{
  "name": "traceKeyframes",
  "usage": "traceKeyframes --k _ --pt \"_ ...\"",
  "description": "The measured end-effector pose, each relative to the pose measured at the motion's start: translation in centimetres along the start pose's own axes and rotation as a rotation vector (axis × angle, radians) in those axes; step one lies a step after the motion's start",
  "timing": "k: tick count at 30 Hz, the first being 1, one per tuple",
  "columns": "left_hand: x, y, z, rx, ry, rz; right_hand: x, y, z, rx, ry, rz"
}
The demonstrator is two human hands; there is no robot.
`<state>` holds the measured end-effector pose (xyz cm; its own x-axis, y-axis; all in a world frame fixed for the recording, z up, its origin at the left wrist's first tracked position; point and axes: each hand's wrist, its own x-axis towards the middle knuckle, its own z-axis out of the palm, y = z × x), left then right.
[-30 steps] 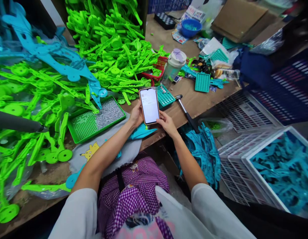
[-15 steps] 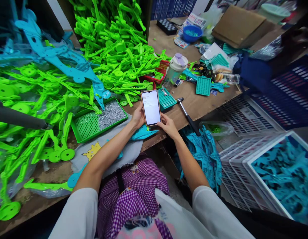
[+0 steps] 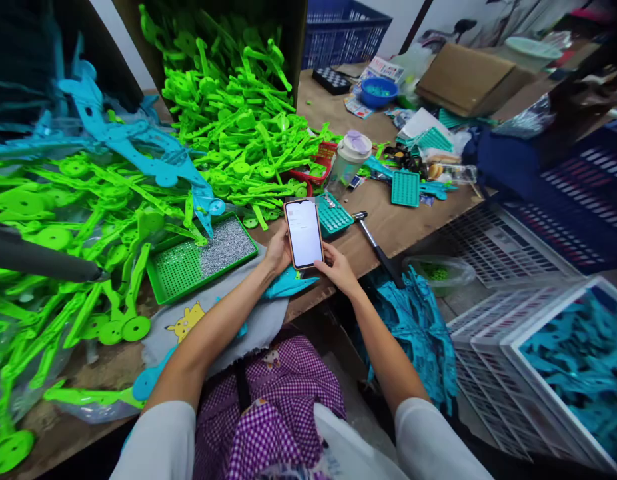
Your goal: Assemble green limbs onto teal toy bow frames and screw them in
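Observation:
A smartphone (image 3: 304,235) with a lit, mostly white screen is held upright over the table's front edge. My left hand (image 3: 278,250) closes round its left side. My right hand (image 3: 337,268) grips the lower right side, the thumb at the bottom corner of the screen. Behind the phone sits a teal tray (image 3: 334,217) with small round pieces in it. To the left lies a green tray (image 3: 176,270) of small metal pins on a grey cloth (image 3: 208,333). A blue plastic part (image 3: 291,285) lies just below the phone, partly hidden by my left hand.
Bright green plastic parts (image 3: 238,133) are heaped at the left and back, with a long blue part (image 3: 138,147) on top. A hammer (image 3: 376,243) lies right of the phone, near a lidded cup (image 3: 349,160). A white crate (image 3: 508,347) of blue parts stands at the lower right.
The view has tilted up slightly, so the table sits lower in the picture. Both hands keep their hold on the smartphone.

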<state>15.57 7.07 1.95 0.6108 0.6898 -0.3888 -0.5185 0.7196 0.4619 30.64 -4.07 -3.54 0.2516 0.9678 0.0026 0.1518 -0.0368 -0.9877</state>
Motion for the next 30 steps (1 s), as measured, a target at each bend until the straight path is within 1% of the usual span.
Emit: traceKeyframes --k 7,13,18,23,30 --pt "-0.07 0.05 0.10 0.004 0.010 -0.006 0.16 -0.09 0.16 0.022 0.000 -0.004" --pt "-0.21 0.08 0.09 -0.008 -0.032 -0.003 0.04 -0.07 -0.02 0.019 -0.004 0.013" --pt "-0.10 0.04 0.10 -0.012 0.012 -0.004 0.06 -0.13 0.03 0.000 -0.005 0.009" --pt "-0.07 0.01 0.15 -0.012 0.022 -0.009 0.07 -0.09 0.12 0.008 0.003 -0.007" --pt "-0.02 -0.04 0.19 -0.005 0.018 0.015 0.00 -0.42 0.06 0.033 0.001 0.031"
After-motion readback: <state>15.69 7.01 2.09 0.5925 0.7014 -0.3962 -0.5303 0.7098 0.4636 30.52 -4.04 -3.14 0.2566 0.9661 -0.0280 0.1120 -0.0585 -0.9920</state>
